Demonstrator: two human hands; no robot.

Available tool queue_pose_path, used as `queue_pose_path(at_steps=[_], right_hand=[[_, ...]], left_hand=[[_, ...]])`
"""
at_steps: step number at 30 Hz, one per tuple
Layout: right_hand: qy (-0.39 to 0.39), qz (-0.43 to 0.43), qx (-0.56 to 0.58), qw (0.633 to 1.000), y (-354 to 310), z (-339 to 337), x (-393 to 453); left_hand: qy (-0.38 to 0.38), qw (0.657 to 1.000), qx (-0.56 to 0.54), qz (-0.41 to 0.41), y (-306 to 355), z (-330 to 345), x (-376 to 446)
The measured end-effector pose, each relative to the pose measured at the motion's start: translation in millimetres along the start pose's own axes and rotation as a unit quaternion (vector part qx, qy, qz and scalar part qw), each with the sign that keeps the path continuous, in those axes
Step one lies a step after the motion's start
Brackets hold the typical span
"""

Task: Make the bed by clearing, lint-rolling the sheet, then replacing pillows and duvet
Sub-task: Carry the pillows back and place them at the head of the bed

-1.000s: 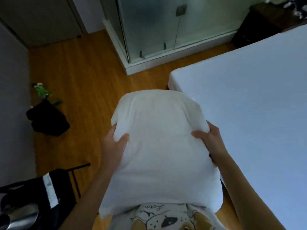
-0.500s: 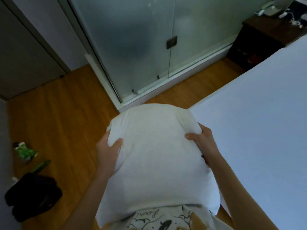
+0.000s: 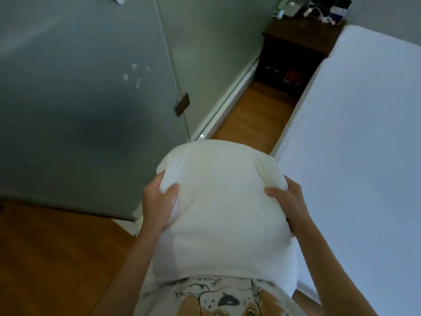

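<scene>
Both hands clutch a plump white fabric pillow (image 3: 224, 208) in the lower centre of the frame. The left hand (image 3: 157, 206) grips its left edge, thumb pressed into the top; the right hand (image 3: 289, 201) grips its right edge likewise. The pillow hangs between them against the person's chest, beside the white-sheeted mattress (image 3: 360, 137) filling the right side.
</scene>
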State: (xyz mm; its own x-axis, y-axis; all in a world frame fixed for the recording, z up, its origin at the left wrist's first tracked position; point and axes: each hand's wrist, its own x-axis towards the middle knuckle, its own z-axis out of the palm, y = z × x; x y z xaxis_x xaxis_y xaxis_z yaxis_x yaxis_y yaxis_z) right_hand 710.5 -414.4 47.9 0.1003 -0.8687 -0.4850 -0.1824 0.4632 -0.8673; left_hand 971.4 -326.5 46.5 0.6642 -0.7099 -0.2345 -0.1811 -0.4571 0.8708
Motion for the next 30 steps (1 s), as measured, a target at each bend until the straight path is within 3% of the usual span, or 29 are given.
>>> queue_pose_path(at_steps=[7,12,18,30], right_hand=[[0.147,0.010,0.067,0.987,-73.4,16.0,82.7],[0.221,0.009,0.112,0.969,-111.0,19.6,157.8],[0.248,0.006,0.129,0.960,-170.9,-14.9,311.2],[0.273,0.002,0.136,0.952,-341.6,-133.8,597.6]], left_hand=[[-0.159,0.986,0.012,0.053,99.5,50.3,169.5],[-0.219,0.974,0.018,0.061,147.9,113.7,267.0],[-0.233,0.969,0.028,0.081,205.2,223.0,392.3],[-0.234,0.962,0.014,0.139,395.0,449.8,608.0]])
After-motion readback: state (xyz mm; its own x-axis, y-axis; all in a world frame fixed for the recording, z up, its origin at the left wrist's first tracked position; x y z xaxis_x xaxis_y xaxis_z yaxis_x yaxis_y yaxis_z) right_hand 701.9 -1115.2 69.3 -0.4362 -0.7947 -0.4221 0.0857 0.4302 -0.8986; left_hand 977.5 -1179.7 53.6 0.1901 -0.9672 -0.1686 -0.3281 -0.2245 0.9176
